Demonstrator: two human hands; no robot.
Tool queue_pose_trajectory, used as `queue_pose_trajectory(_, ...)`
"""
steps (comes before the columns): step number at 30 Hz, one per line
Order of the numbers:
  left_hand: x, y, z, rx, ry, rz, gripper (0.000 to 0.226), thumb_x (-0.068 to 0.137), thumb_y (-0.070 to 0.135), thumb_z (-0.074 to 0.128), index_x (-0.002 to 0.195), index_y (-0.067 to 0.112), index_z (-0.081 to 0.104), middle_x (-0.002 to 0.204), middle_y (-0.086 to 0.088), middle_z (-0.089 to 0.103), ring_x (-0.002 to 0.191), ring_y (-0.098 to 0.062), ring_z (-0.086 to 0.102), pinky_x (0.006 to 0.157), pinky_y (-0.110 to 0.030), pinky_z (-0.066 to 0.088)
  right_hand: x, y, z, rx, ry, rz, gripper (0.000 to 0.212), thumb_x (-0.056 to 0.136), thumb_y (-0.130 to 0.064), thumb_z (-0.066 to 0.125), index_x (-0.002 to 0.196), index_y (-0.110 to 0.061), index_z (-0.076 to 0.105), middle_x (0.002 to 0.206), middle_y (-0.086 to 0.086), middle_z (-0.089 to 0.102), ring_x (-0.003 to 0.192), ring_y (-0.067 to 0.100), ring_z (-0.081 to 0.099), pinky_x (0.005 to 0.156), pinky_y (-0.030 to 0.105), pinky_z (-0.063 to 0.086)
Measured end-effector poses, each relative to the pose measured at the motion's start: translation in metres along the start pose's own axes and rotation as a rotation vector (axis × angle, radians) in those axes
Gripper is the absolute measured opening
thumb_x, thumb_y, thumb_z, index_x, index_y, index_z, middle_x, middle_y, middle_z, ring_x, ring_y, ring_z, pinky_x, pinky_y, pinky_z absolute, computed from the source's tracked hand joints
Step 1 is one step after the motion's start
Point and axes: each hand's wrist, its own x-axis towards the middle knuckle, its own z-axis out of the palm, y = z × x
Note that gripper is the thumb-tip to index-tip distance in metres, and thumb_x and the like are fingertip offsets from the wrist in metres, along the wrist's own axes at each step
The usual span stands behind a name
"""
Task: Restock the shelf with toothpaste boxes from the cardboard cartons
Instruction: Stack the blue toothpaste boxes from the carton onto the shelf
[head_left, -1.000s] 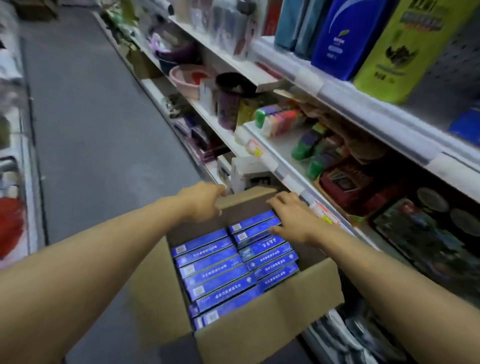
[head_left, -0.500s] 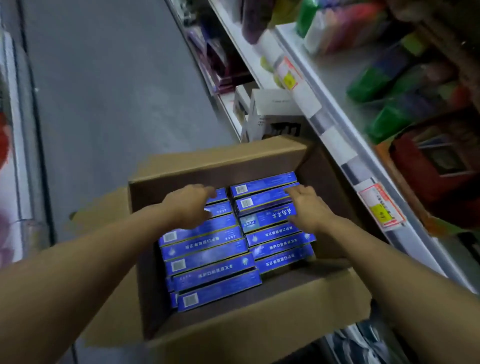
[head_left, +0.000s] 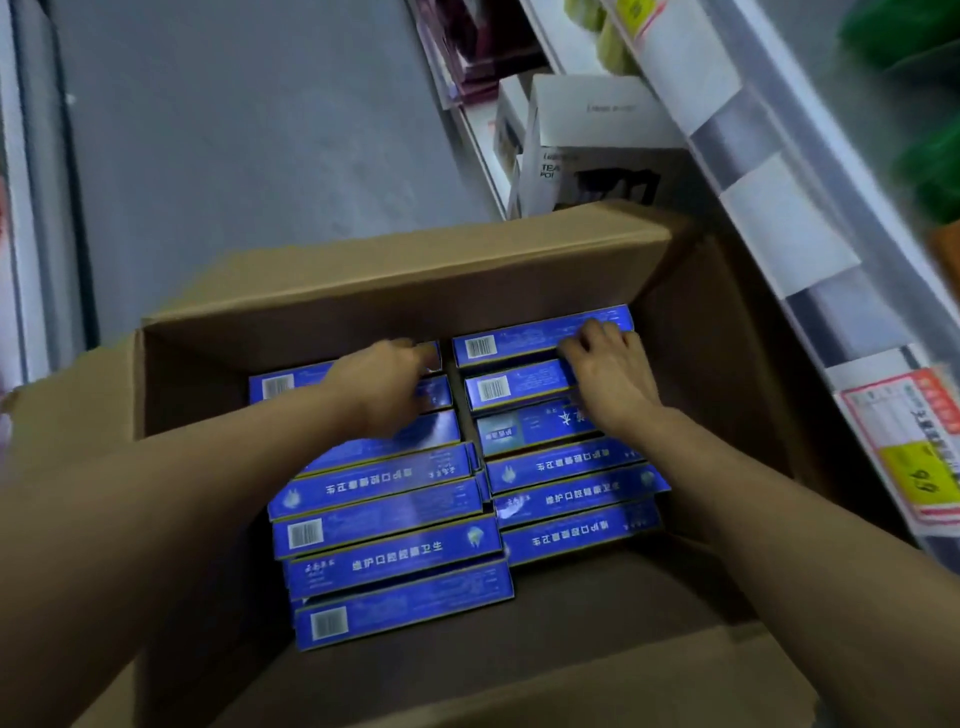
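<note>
Down in the open cardboard carton (head_left: 363, 291), blue toothpaste boxes (head_left: 395, 561) lie flat in two columns. Farther in, the left hand (head_left: 384, 384) and right hand (head_left: 610, 371) curl fingers onto the far boxes; actual grasp unclear. Beyond, the shelf (head_left: 769, 197) edge runs alongside.

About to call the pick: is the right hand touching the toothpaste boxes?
Touching. The head view shows the right hand with fingers lying on the far right toothpaste boxes.

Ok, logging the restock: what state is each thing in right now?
Cardboard carton: flaps open, boxes inside.
Toothpaste boxes: two columns, lying flat.
Left hand: on far boxes of left column.
Right hand: fingers curled over far boxes of right column.
</note>
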Motion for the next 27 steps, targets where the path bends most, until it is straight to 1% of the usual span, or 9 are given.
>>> queue_pose_trajectory(5, 0.004, 0.008, 0.001, -0.011, 0.017, 0.01, 0.038, 0.09, 0.024, 0.058, 0.126, 0.015, 0.049, 0.126, -0.008, 0.052, 0.115, -0.029, 0.05, 0.09, -0.041, 0.047, 0.0, 0.005, -0.004, 0.102, -0.071, 0.033, 0.045, 0.082, -0.03, 0.068, 0.122, -0.016, 0.053, 0.128, 0.006, 0.049, 0.121, 0.026, 0.041, 0.095, 0.035, 0.028)
queue_pose_trajectory(9, 0.003, 0.007, -0.002, -0.061, 0.027, 0.033, 0.039, 0.087, 0.021, 0.06, 0.124, 0.015, 0.05, 0.125, -0.009, 0.054, 0.114, -0.031, 0.052, 0.09, -0.042, 0.047, -0.018, 0.011, -0.014, 0.532, -0.192, 0.157, 0.038, 0.081, -0.027, 0.072, 0.114, -0.01, 0.062, 0.102, 0.005, 0.063, 0.098, 0.021, 0.057, 0.08, 0.027, 0.038)
queue_pose_trajectory(13, -0.007, 0.009, -0.007, -0.096, 0.042, 0.055, 0.039, 0.086, 0.023, 0.061, 0.123, 0.019, 0.051, 0.125, -0.008, 0.054, 0.115, -0.029, 0.052, 0.093, -0.041, 0.045, -0.04, 0.014, -0.024, 0.904, -0.26, 0.29, 0.033, 0.084, -0.022, 0.07, 0.111, -0.004, 0.064, 0.092, 0.001, 0.057, 0.082, 0.01, 0.05, 0.076, 0.021, 0.037)
queue_pose_trajectory(15, -0.015, 0.01, -0.009, -0.108, 0.052, 0.064, 0.04, 0.086, 0.024, 0.062, 0.124, 0.019, 0.05, 0.126, -0.007, 0.055, 0.115, -0.029, 0.052, 0.093, -0.039, 0.045, -0.048, 0.012, -0.032, 0.982, -0.252, 0.315, 0.025, 0.085, -0.02, 0.068, 0.103, -0.004, 0.066, 0.086, 0.005, 0.055, 0.072, 0.01, 0.046, 0.067, 0.021, 0.037)
queue_pose_trajectory(19, -0.034, 0.011, -0.013, -0.173, 0.077, 0.069, 0.042, 0.087, 0.027, 0.062, 0.125, 0.015, 0.049, 0.127, -0.009, 0.056, 0.117, -0.029, 0.051, 0.093, -0.036, 0.043, -0.063, 0.0, -0.053, 1.069, -0.212, 0.341, 0.012, 0.089, -0.017, 0.063, 0.085, -0.006, 0.063, 0.074, 0.007, 0.05, 0.067, 0.013, 0.041, 0.06, 0.023, 0.034)
queue_pose_trajectory(21, -0.045, 0.014, -0.013, -0.26, 0.079, 0.054, 0.042, 0.089, 0.031, 0.06, 0.125, 0.011, 0.049, 0.125, -0.009, 0.057, 0.114, -0.028, 0.053, 0.092, -0.033, 0.042, -0.069, -0.012, -0.06, 1.129, -0.211, 0.364, 0.02, 0.092, -0.018, 0.059, 0.073, -0.014, 0.054, 0.066, 0.002, 0.046, 0.058, 0.011, 0.037, 0.052, 0.02, 0.031)
queue_pose_trajectory(23, -0.053, 0.017, -0.012, -0.386, 0.068, 0.021, 0.043, 0.091, 0.036, 0.057, 0.124, 0.009, 0.05, 0.12, -0.008, 0.059, 0.11, -0.027, 0.055, 0.089, -0.032, 0.041, -0.074, -0.026, -0.065, 1.225, -0.223, 0.385, 0.024, 0.094, -0.019, 0.054, 0.071, -0.016, 0.05, 0.066, 0.002, 0.044, 0.056, 0.011, 0.035, 0.05, 0.022, 0.03)
queue_pose_trajectory(25, -0.06, 0.021, -0.012, -0.606, 0.067, -0.028, 0.044, 0.092, 0.039, 0.054, 0.122, 0.007, 0.051, 0.114, -0.007, 0.061, 0.104, -0.024, 0.057, 0.085, -0.031, 0.042, -0.078, -0.044, -0.072, 1.3, -0.244, 0.382, 0.024, 0.096, -0.019, 0.051, 0.072, -0.017, 0.05, 0.065, 0.002, 0.043, 0.054, 0.009, 0.035, 0.045, 0.018, 0.029)
queue_pose_trajectory(27, -0.066, 0.026, -0.014, -0.897, 0.075, -0.084, 0.043, 0.093, 0.038, 0.054, 0.121, 0.005, 0.052, 0.107, -0.006, 0.059, 0.095, -0.019, 0.056, 0.074, -0.025, 0.043, -0.08, -0.063, -0.078, 1.357, -0.269, 0.363, 0.024, 0.098, -0.017, 0.048, 0.074, -0.016, 0.051, 0.065, 0.0, 0.046, 0.05, 0.006, 0.039, 0.043, 0.014, 0.031)
